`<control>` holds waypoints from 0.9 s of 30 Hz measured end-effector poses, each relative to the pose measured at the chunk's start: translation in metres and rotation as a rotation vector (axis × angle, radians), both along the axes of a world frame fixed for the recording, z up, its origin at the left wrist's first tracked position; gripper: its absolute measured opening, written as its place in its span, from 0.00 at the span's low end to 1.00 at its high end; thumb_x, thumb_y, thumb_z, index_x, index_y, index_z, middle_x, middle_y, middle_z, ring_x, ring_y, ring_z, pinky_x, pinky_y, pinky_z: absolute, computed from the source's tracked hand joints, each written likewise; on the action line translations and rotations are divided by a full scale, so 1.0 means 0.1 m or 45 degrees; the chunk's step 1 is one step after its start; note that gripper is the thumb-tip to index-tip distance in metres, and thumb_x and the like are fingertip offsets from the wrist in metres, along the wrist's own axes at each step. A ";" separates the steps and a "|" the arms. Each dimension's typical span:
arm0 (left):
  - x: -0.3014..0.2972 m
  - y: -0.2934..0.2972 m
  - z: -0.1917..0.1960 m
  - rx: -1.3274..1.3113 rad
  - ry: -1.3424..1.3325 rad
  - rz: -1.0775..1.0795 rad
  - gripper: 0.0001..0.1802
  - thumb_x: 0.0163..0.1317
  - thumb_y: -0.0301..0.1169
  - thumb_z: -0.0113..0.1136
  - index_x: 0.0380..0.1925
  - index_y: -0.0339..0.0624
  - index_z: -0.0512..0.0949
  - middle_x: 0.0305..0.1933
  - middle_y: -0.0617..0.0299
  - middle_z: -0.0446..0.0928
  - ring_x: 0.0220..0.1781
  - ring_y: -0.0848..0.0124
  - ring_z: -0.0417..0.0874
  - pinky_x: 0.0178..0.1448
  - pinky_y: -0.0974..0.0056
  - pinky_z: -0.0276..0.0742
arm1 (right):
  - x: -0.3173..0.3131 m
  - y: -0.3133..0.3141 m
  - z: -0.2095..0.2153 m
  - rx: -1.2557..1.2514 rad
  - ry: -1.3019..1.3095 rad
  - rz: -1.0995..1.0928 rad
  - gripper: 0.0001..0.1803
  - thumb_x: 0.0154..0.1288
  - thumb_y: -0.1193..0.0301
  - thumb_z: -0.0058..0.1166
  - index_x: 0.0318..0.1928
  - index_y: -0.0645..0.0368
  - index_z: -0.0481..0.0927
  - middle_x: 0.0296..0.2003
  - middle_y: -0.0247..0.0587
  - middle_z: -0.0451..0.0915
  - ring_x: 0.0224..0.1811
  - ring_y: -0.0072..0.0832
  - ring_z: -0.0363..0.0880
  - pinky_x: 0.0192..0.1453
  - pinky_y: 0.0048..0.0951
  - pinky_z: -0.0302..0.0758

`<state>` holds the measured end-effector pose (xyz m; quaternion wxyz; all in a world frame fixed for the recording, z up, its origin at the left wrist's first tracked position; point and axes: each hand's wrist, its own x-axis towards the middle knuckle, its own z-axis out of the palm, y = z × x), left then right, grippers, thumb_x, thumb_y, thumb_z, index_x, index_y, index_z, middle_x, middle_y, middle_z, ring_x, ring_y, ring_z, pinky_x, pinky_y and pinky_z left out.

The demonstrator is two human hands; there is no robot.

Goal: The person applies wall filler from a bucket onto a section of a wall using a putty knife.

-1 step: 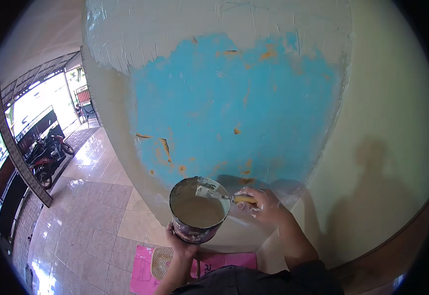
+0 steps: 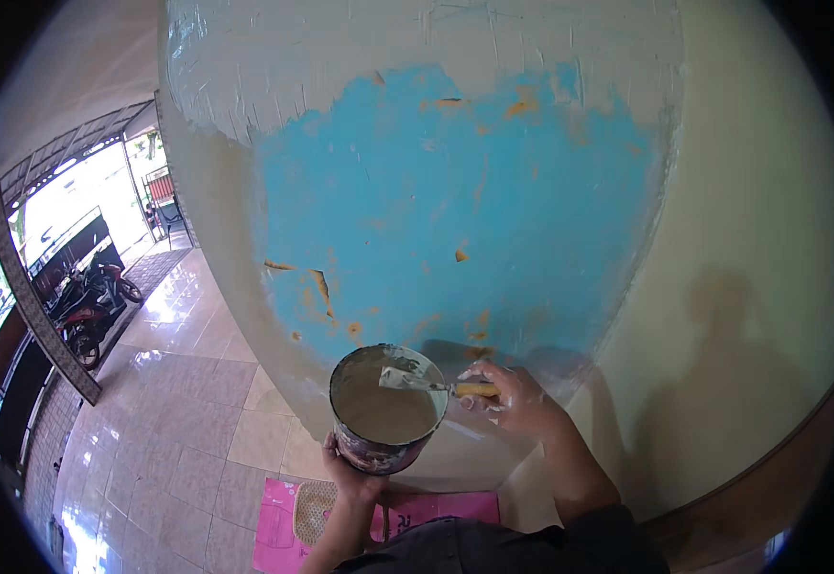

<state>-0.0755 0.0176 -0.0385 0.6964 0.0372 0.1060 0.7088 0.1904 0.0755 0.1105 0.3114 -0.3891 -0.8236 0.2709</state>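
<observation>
Your left hand (image 2: 352,475) grips the putty can (image 2: 385,409) from below; your right hand (image 2: 517,397) is closed on the putty knife (image 2: 427,383) over its rim, before the half-skimmed blue pillar (image 2: 455,220), above glossy floor tiles (image 2: 149,430) and a pink mat (image 2: 274,536)

Pillar (image 2: 455,210): blue paint, chipped to orange in spots, pale filler over top and left edge.
Wall (image 2: 771,239): cream, with a person's shadow.
Floor (image 2: 168,421): glossy beige tiles.
Mat (image 2: 278,526): pink, at pillar base.
Motorbike (image 2: 92,301): parked far left, beside gate (image 2: 34,297).
</observation>
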 end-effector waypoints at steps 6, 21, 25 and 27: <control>-0.07 0.00 0.07 0.047 -0.043 -0.036 0.35 0.67 0.54 0.38 0.66 0.45 0.66 0.69 0.51 0.67 0.71 0.51 0.66 0.74 0.43 0.61 | -0.02 -0.03 0.02 0.262 -0.121 -0.045 0.19 0.64 0.70 0.61 0.54 0.53 0.74 0.41 0.46 0.84 0.39 0.45 0.84 0.40 0.37 0.80; -0.24 0.11 0.14 0.170 -0.042 -0.068 0.35 0.66 0.53 0.40 0.66 0.44 0.66 0.70 0.52 0.66 0.71 0.51 0.66 0.73 0.43 0.62 | 0.11 0.39 1.26 0.620 1.116 -0.286 0.22 0.76 0.61 0.45 0.64 0.56 0.60 0.35 0.33 0.70 0.33 0.20 0.69 0.39 0.24 0.70; -0.25 0.12 0.10 0.125 -0.059 -0.110 0.35 0.64 0.55 0.42 0.66 0.47 0.66 0.70 0.53 0.66 0.71 0.51 0.66 0.73 0.42 0.62 | 0.22 0.75 1.61 0.889 1.179 -0.452 0.18 0.78 0.63 0.41 0.63 0.55 0.62 0.31 0.35 0.72 0.29 0.22 0.71 0.35 0.27 0.70; -0.28 0.11 0.09 0.060 -0.089 -0.077 0.36 0.63 0.57 0.42 0.66 0.49 0.67 0.70 0.54 0.66 0.71 0.50 0.66 0.73 0.40 0.62 | 0.25 0.92 1.70 0.941 1.092 -0.532 0.18 0.78 0.63 0.42 0.62 0.54 0.63 0.34 0.35 0.73 0.30 0.21 0.70 0.35 0.25 0.70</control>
